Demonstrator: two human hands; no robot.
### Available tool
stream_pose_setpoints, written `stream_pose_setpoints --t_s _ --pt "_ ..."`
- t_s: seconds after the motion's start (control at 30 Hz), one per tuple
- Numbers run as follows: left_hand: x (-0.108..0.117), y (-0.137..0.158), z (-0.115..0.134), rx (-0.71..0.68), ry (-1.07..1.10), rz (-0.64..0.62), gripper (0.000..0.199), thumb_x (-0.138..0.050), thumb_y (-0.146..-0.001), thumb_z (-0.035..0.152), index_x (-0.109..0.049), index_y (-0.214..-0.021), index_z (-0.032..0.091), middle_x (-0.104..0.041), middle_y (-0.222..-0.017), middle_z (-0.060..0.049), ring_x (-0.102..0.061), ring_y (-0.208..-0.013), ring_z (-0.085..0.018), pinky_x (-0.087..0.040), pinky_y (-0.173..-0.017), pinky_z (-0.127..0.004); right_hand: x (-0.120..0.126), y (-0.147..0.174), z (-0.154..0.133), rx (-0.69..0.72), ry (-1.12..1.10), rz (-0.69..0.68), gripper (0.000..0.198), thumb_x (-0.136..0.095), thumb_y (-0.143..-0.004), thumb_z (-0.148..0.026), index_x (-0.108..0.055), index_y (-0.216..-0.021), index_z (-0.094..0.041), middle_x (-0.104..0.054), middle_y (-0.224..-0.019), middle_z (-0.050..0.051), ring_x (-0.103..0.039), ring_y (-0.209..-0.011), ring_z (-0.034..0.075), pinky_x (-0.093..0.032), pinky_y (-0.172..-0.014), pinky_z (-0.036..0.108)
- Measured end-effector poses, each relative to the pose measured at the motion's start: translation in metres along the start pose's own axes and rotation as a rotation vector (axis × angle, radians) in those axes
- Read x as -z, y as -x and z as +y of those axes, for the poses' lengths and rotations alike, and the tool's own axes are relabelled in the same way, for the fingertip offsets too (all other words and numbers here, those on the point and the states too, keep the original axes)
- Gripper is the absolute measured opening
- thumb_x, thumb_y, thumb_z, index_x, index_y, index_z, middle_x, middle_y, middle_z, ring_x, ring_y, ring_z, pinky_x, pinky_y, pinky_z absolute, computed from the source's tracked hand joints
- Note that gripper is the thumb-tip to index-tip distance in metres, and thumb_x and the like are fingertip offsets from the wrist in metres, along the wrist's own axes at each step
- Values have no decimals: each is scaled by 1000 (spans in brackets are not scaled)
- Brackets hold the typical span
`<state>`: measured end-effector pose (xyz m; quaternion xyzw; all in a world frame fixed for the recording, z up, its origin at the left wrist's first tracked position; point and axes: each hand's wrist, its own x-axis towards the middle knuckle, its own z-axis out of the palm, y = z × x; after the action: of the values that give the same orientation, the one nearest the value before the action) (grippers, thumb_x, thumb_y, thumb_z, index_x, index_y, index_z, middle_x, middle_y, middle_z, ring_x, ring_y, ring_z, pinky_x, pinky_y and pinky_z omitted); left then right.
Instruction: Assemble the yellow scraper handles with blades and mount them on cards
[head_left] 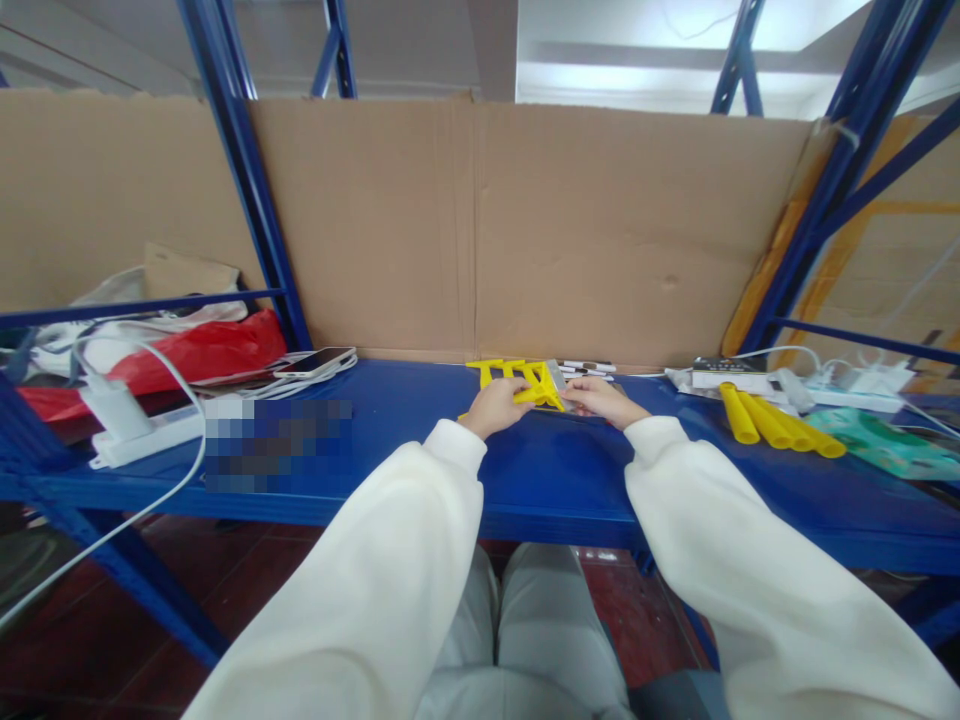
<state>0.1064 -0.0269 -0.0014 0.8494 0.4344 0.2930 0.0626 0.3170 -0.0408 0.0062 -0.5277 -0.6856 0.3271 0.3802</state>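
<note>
Near the back of the blue shelf top, both my hands work on one yellow plastic piece (541, 385) that has a flat grey, blade-like plate (556, 376) along its right side. My left hand (498, 405) is closed around the yellow part, thumb and fingers together. At the plate's right edge, my right hand (598, 398) pinches the plate's lower corner. More yellow plastic pieces (495, 372) with slanted arms lie just behind my left hand. The exact kind of these pieces is too small to make out.
Several yellow tubes (772, 420) lie at right beside a green packet (885, 442) and a white power strip (855, 397). Marker-like pens (589, 367) lie against the cardboard wall (600, 230). At left are a phone (315, 362), a red bag (214, 352) and a charger (116, 408).
</note>
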Motion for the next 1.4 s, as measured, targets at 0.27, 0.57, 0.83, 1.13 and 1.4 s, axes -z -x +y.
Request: stream_pose_setpoints --t_s 0.27,0.57,0.83,1.13,1.4 --pt "-5 6 4 -92 -138 -9 54 -53 -94 17 -50 -147 22 -62 -140 -10 -59 -127 -25 -47 -106 -37 -3 7 -6 63 -75 -43 53 -75 -57 -67 -47 -60 -22 -43 -44 -8 -33 -42 6 -20 -44 23" --pt "-3 10 10 -152 -300 -114 59 -40 -95 11 -48 -151 31 -61 -119 -12 -66 -107 -25 -51 -92 -38 -8 4 -2 39 -101 -97 53 -76 -58 -67 -49 -61 -21 -44 -46 -7 -36 -43 7 -21 -44 23" --pt "-4 13 17 -216 -311 -145 63 -43 -93 8 -49 -149 36 -60 -120 -10 -65 -108 -24 -50 -94 -36 -7 -5 4 -8 -172 102 46 -74 -68 -61 -53 -66 -20 -50 -52 -4 -44 -48 9 -32 -46 23" --pt "-3 13 23 -285 -323 -152 62 -39 -97 9 -45 -153 35 -59 -123 -9 -62 -110 -21 -50 -95 -31 -5 -4 -4 25 -164 199 47 -76 -58 -59 -48 -58 -22 -47 -51 -5 -45 -53 11 -36 -49 25" --pt "-2 13 24 -291 -328 -150 63 -39 -96 9 -43 -153 35 -59 -123 -9 -61 -111 -22 -51 -94 -32 -5 -4 -3 66 -190 179 49 -73 -58 -64 -44 -59 -24 -41 -50 -6 -45 -52 13 -37 -51 27"
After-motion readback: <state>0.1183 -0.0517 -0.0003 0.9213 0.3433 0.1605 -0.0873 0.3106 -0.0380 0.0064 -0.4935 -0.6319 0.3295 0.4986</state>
